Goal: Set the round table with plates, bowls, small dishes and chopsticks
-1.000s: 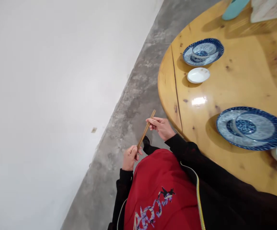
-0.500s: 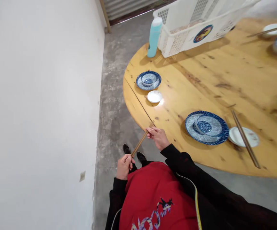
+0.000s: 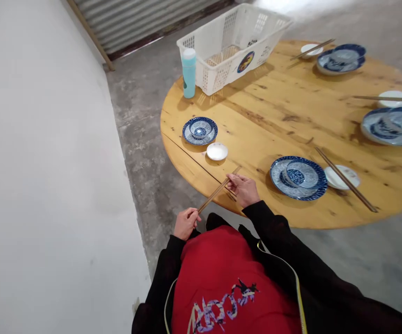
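Note:
Wooden chopsticks (image 3: 214, 194) stretch slantwise between my hands, over the near left edge of the round table. My left hand (image 3: 187, 222) is closed on their lower end, while my right hand (image 3: 243, 189) pinches them near the upper end. Beyond my hands a small white dish (image 3: 217, 151) sits on the wood beside a blue-patterned plate (image 3: 186, 137) with a bowl (image 3: 200, 127) on it. To the right of my right hand lies a larger-looking blue-rimmed plate (image 3: 314, 191), also bearing a bowl (image 3: 296, 174).
Chopsticks (image 3: 347, 181) rest across another white dish (image 3: 336, 178) at the right. A white plastic basket (image 3: 236, 65) and a light blue bottle (image 3: 189, 76) stand at the table's (image 3: 256, 125) far left. More place settings lie farther right. A white wall (image 3: 55, 162) rises on the left.
Both hands and the chopsticks have moved closer to the table, the right hand now over its edge. The view has shifted, showing more of the table's right side and the basket.

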Demonstrator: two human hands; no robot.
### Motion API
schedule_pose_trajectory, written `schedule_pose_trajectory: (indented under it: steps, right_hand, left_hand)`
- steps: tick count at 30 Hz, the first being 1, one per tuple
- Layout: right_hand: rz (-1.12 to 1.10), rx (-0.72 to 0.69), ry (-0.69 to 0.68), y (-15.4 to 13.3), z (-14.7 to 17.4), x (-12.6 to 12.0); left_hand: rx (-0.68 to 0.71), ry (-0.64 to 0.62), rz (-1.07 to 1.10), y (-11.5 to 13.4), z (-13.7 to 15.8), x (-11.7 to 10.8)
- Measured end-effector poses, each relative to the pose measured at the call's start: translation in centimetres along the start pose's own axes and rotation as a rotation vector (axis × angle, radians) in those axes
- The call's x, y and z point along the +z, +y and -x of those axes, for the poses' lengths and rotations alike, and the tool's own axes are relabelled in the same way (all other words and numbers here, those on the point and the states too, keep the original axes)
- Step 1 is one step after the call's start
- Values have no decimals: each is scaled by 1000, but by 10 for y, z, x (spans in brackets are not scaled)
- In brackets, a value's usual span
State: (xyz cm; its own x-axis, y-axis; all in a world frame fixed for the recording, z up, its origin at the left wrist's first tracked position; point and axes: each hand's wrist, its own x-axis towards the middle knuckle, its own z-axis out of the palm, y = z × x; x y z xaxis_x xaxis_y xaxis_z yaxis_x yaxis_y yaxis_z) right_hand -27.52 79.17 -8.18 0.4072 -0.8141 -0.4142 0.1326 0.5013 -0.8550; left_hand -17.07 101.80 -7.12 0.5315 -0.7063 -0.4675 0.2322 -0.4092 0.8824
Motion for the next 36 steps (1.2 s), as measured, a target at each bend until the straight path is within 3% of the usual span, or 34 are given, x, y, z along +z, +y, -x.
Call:
schedule_pose_trajectory:
  steps: [7,14,19,25,36]
  right_hand:
    - [19,-37,111,-33,-56,8]
    - [-16,4,171,-56,-140,23]
    - [-30,43,174,-59,-186,24]
    - [-29,119,191,-52,-208,20]
    - [-33,89,166,-43,-204,18]
  left_hand:
    - [45,-83,-86,32,-71,4]
    - [55,-21,-150,71,-153,15]
    - [2,2,-151,82,-194,25]
    - [-53,-11,-152,81,-207,33]
    - [-84,-59,-196,84,-209,25]
